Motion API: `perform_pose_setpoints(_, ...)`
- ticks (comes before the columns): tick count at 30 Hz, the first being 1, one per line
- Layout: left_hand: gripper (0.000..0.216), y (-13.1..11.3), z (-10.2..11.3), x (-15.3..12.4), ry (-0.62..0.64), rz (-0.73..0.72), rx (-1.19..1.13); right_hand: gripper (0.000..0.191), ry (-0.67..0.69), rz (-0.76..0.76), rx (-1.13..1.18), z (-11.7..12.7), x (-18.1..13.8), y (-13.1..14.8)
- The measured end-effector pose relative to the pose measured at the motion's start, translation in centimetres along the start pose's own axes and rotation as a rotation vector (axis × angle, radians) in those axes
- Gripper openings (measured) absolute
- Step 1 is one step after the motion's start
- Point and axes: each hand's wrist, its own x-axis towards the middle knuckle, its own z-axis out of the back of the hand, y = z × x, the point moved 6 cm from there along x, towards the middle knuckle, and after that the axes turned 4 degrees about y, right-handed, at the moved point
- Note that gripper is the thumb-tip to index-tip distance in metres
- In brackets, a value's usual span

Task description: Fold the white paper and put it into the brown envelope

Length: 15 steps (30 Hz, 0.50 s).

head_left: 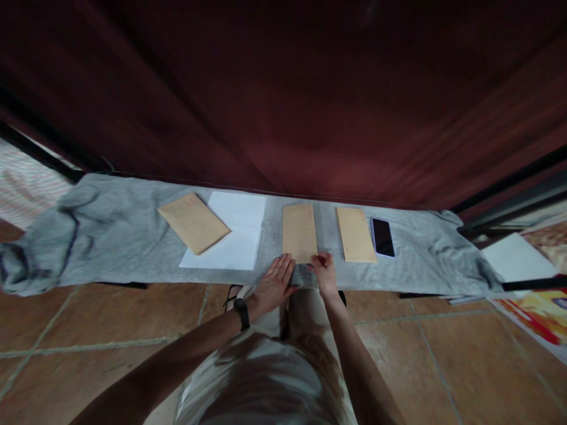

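A brown paper envelope lies flat on the grey cloth in front of me. My left hand rests flat with fingers stretched out, its fingertips on the envelope's lower left corner. At the lower right corner, the bent fingers and thumb of my right hand pinch the envelope's edge. To the right lies another brown envelope, apart from both hands. On the left, a third brown envelope sits at an angle, partly over white paper sheets.
Beside the right envelope lies a dark-screened phone. Grey cloth covers the narrow bench. A dark red fabric panel rises directly behind it. At the far right are a white sheet and a colourful printed sheet.
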Motion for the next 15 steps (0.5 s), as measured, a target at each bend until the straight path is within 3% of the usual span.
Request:
perform_pose_setpoints(3,0.069,-0.1,0.3,0.2,-0.043,0.038,-0.086,0.045,0.056,-0.055,0.195,-1.7,-0.8,-0.3)
perform_pose_setpoints(7,0.062,-0.1,1.2,1.1,-0.114,0.141,-0.376,0.044,0.036,-0.042,0.135,-2.2,-1.7,1.5)
perform_pose_setpoints(11,0.059,-0.1,3.4,3.1,-0.152,0.297,-0.811,0.046,-0.018,0.281,-0.366,-1.2,-2.9,7.3)
perform_pose_setpoints(15,0.056,-0.4,4.8,5.3,-0.205,0.394,-1.316,0.044,0.078,0.581,-0.807,-2.7,-4.7,10.4)
